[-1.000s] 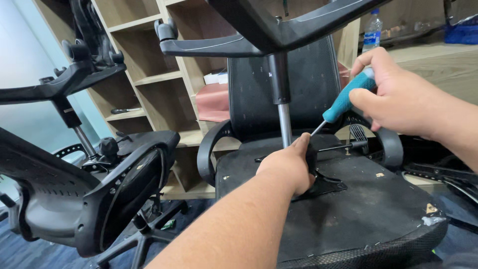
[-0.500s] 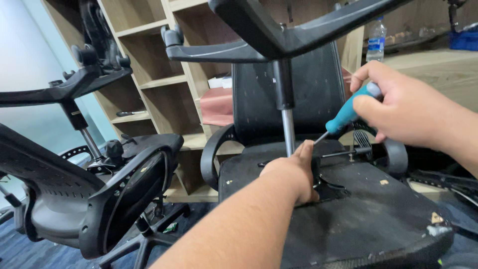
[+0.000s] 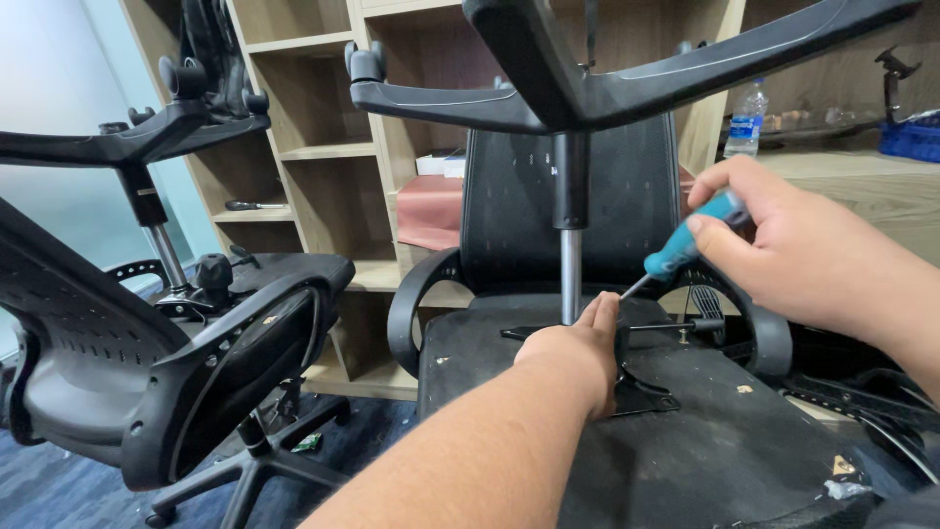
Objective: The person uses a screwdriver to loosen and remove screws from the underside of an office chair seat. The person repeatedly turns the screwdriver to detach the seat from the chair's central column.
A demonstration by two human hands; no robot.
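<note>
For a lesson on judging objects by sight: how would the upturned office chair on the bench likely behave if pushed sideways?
The upturned chair rests on its broad seat, so it probably resists sliding. Its star base sits high on a thin column, so it may rock or tip. The left hand seems to steady it.

- The right hand point(image 3: 813, 260) has drifted lower and a little rightward, its teal-handled screwdriver point(image 3: 685, 250) now slanting more shallowly.
- The left hand point(image 3: 573, 358) has slid slightly toward the chair's metal post point(image 3: 570, 274), one fingertip reaching the shaft tip.
</note>
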